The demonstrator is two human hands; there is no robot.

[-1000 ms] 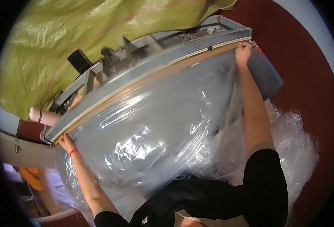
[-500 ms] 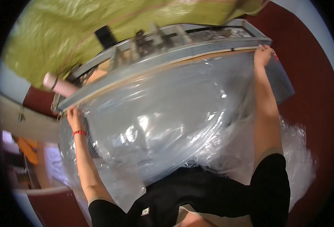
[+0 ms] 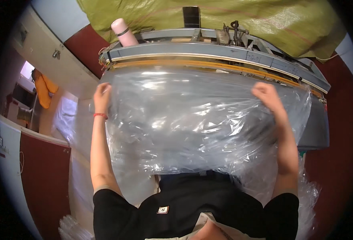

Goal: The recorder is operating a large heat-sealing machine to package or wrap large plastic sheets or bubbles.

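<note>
A wide sheet of clear plastic film (image 3: 172, 108) stretches in front of me, wrinkled and shiny, its near part hanging down toward my body. My left hand (image 3: 103, 96) is closed on the film at its left edge, with a red bracelet on the wrist. My right hand (image 3: 265, 95) is also closed, gripping the film right of the middle; creases run out from it. Both hands are off the long grey metal bar (image 3: 176, 49) of a bench machine that looks like a sealer. Below the bar runs an orange-yellow strip (image 3: 208, 64), just beyond the film's far edge.
A pink bottle (image 3: 123, 33) leans behind the bar's left end. A dark phone-like slab (image 3: 191, 17) lies on a yellow-green woven sheet (image 3: 264, 18) at the back. A metal clamp fitting (image 3: 235, 34) stands on the frame. More crumpled film (image 3: 74, 228) lies at lower left, near an open doorway.
Both hands have come back from the bar toward me, drawing the film's far edge with them. My right hand has left the bar's right end. The view has turned.
</note>
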